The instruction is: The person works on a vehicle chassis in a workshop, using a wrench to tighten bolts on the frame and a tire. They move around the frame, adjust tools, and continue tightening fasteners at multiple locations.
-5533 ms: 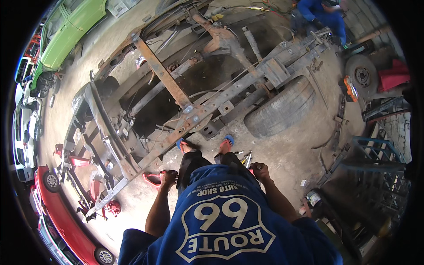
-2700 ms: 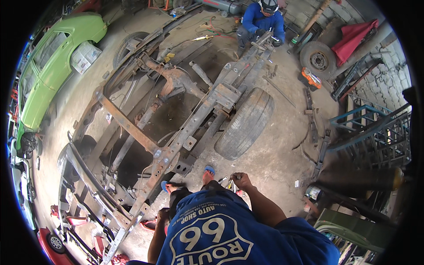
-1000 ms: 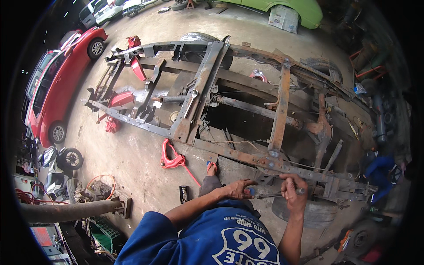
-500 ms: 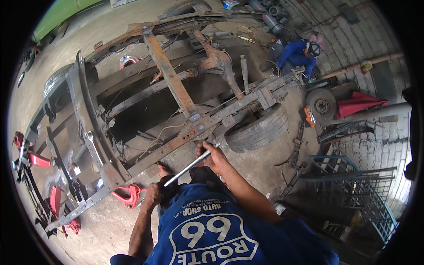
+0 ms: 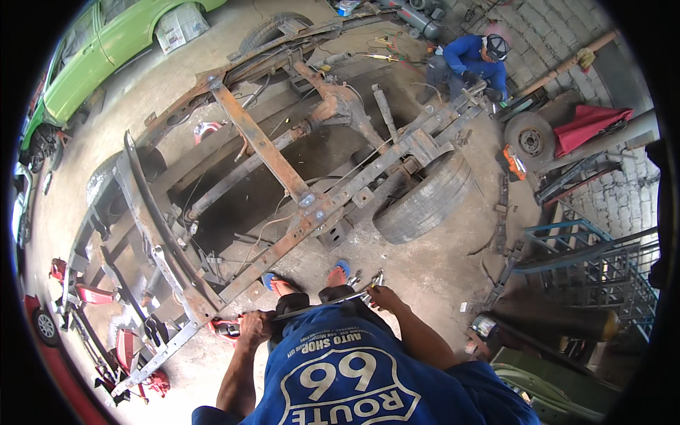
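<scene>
A long silver breaker bar [image 5: 317, 307] lies crosswise close in front of my blue shirt. My left hand [image 5: 255, 328] is closed around its left end. My right hand [image 5: 384, 299] has its fingers pinched at the other end. Small shiny metal pieces [image 5: 378, 278] show beside those fingers; whether I hold them or they lie on the floor, I cannot tell. Beyond my hands stands a rusty vehicle chassis frame [image 5: 258, 142] with its axle. A silver wrench [image 5: 157, 255] rests on its left crossmember.
A tire [image 5: 425, 202] sits under the frame's near rail. At the back right, another person [image 5: 471, 64] in blue crouches by the frame's end. Blue metal racks [image 5: 588, 248] stand right, beside a wheel [image 5: 530, 138]. Red metal parts [image 5: 127, 347] lie left; a green car [image 5: 92, 53] stands behind.
The bar has come lower and nearer my body, from slanted to almost level. My right hand has moved down and to the right. The view has shifted, showing more of the green car and my feet.
</scene>
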